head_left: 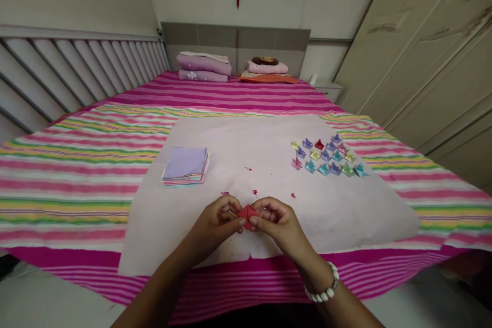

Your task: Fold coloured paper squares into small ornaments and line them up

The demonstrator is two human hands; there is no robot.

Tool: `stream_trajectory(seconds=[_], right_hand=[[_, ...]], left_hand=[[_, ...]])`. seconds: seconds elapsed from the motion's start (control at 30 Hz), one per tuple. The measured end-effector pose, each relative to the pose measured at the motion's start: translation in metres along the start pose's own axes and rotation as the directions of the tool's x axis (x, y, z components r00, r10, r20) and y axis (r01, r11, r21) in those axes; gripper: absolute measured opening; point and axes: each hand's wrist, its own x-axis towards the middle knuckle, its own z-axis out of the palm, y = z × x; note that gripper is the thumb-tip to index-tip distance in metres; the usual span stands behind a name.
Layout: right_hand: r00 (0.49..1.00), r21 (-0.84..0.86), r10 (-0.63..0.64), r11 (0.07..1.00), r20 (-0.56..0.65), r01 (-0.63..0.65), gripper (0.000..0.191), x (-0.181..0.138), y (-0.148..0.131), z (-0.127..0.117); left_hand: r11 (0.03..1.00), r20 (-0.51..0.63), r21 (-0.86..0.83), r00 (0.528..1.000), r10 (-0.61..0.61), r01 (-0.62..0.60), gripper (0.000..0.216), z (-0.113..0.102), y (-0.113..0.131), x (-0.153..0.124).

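Both hands meet over the near edge of a large white paper sheet (pixel 238 138). The left hand (pixel 221 217) has thumb and fingers closed on a small red folded paper (pixel 248 211) at its 3 o'clock side, and the right hand (pixel 280 218) pinches the same piece at its 9 o'clock. Taking that red piece as the dial's centre, a stack of square origami paper (pixel 186 162), lilac on top, lies at 10 o'clock; multicoloured origami pieces (pixel 326 155) stand in loose rows at 2 o'clock. A red paper scrap (pixel 254 192) sits near, just past 12, and another, the farther scrap (pixel 293 196), between 2 and 3. A white beaded bracelet (pixel 324 296) circles the right wrist, at 4 o'clock
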Motion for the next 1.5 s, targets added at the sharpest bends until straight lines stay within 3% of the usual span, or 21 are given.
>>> stream_trajectory(seconds=[0.53, 0.67, 0.77, 1.1, 1.3, 1.5], right_hand=[[0.996, 0.005, 0.082, 0.997, 0.043, -0.083, 0.025, 0.003, -0.006, -0.001], [0.992, 0.003, 0.079, 0.997, 0.101, -0.080, 0.023, 0.002, -0.007, 0.000], [0.991, 0.013, 0.065, 0.998, 0.113, -0.067, 0.020, 0.002, -0.008, 0.001], [0.999, 0.038, 0.004, 0.999, 0.032, -0.006, 0.014, 0.004, -0.001, 0.003], [0.999, 0.050, -0.044, 0.998, 0.012, 0.043, 0.010, 0.004, 0.005, 0.003], [0.997, 0.123, -0.075, 0.990, 0.004, 0.074, 0.006, 0.005, 0.003, 0.005]], left_hand=[[0.998, 0.049, -0.061, 0.999, -0.001, 0.004, 0.014, 0.000, 0.002, 0.000], [0.999, -0.044, -0.036, 0.999, 0.006, -0.008, 0.014, 0.003, 0.004, 0.001], [0.999, -0.048, -0.051, 0.999, -0.003, 0.000, 0.013, 0.006, 0.004, 0.001], [0.980, -0.107, -0.198, 0.994, -0.008, -0.014, 0.013, 0.008, -0.002, 0.003], [0.973, -0.193, -0.226, 0.981, 0.000, -0.045, 0.012, 0.013, -0.006, 0.006], [0.978, -0.207, -0.205, 0.978, 0.001, -0.045, 0.004, 0.015, -0.003, 0.006]])
